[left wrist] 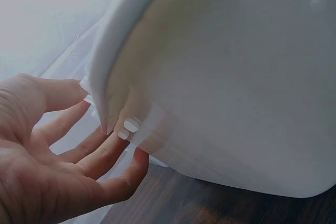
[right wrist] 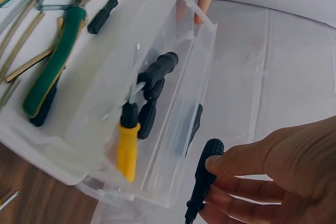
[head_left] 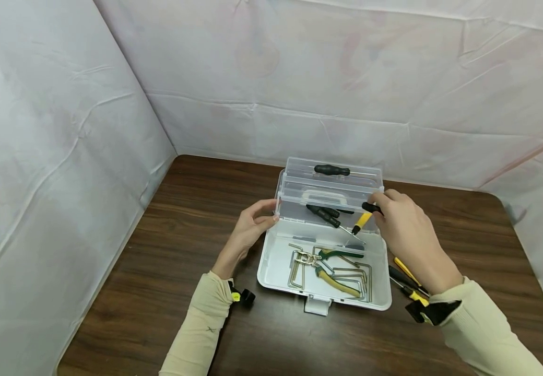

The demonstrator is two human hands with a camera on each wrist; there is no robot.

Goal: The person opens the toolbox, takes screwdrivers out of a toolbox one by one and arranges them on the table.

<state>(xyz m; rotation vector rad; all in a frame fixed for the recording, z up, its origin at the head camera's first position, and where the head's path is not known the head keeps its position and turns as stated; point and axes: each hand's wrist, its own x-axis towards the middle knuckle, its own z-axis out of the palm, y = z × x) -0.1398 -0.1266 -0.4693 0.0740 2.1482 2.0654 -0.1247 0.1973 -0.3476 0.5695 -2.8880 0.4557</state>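
A white toolbox (head_left: 263,269) lies open, its clear tiered trays (head_left: 295,180) raised at the back. My left hand (head_left: 248,230) grips the trays' left end, thumb and fingers around the edge; in the left wrist view the fingers (left wrist: 107,156) reach under the box's side. Thumb and fingers of my right hand (head_left: 405,232) pinch a black-handled screwdriver (right wrist: 203,177) by its handle, beside the trays' right end. A yellow-handled screwdriver (right wrist: 127,153) and several black ones (head_left: 323,214) lie in the lower tray, another black screwdriver (head_left: 331,170) in the upper one.
Wire strippers (head_left: 337,284) with green and yellow handles lie among several hex keys (head_left: 370,282) in the box bottom. A latch (head_left: 317,306) juts from its front. More tools (head_left: 405,277) lie right of it under my right forearm. A fabric wall (head_left: 252,130) stands behind the table.
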